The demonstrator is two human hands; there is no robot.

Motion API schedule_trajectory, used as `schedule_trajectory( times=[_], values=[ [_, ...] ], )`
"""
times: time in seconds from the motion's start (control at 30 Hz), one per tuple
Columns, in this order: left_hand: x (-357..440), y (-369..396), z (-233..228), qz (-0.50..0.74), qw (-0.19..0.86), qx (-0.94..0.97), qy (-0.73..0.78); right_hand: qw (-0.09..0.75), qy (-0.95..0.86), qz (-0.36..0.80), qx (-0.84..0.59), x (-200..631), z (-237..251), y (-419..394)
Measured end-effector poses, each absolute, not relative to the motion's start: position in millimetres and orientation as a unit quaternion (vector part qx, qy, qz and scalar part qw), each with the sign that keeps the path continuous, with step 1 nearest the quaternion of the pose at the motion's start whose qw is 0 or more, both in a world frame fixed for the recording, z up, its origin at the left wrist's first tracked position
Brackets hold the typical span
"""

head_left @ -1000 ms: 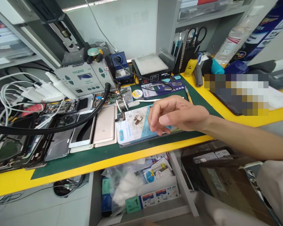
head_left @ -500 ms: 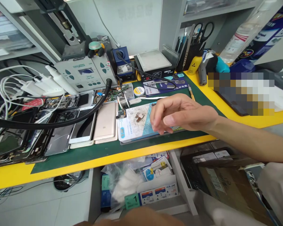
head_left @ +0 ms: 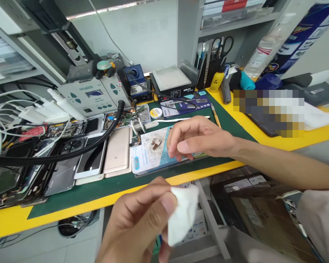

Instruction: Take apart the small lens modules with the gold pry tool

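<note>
Soft white crumpled wipe (head_left: 182, 213) pinched in left hand (head_left: 138, 223); right hand (head_left: 201, 140) loosely curled, empty.

Left hand (head_left: 137, 223) cut off at bottom edge, wrist unseen. White wipe (head_left: 181, 215) hides drawer contents behind. Right hand (head_left: 200, 140) covers part of blue card (head_left: 148, 155). Pixelated patch on table (head_left: 268, 140).

phone repair workshop, pretty obvious | opened phones (head_left: 71, 160) lying all over the green mat (head_left: 120, 182) | soldering station (head_left: 91, 96) and hot plate (head_left: 171, 78) at the back | tool holder with scissors (head_left: 222, 45)
</note>
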State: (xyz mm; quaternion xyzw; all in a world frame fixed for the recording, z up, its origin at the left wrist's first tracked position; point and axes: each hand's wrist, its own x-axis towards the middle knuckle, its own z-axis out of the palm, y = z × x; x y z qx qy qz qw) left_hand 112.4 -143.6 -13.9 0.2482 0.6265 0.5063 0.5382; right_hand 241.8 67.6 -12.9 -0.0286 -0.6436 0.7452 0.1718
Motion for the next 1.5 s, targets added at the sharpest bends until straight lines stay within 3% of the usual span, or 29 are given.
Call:
schedule_trajectory(
  times=[0.17,0.77,0.9,1.1,1.27,1.5],
  values=[
    [111,-124,-10,0.54,0.584,0.156,0.586,0.17,-0.654,0.736,-0.032,243,-12,66],
    [112,-128,-22,0.534,0.582,0.149,0.595,0.107,-0.77,0.626,-0.06,246,-4,60],
    [106,-139,-31,0.51,0.528,0.247,0.632,0.111,-0.787,0.604,-0.061,246,-4,60],
    [94,-158,-60,0.346,0.493,0.433,0.671,0.114,-0.786,0.605,-0.053,246,-6,59],
    [94,-170,-83,0.271,0.464,0.463,0.705,0.116,-0.783,0.609,-0.044,244,-7,59],
    [83,-202,-99,0.217,0.193,0.572,0.767,0.122,-0.784,0.607,-0.041,244,-7,59]
  ],
)
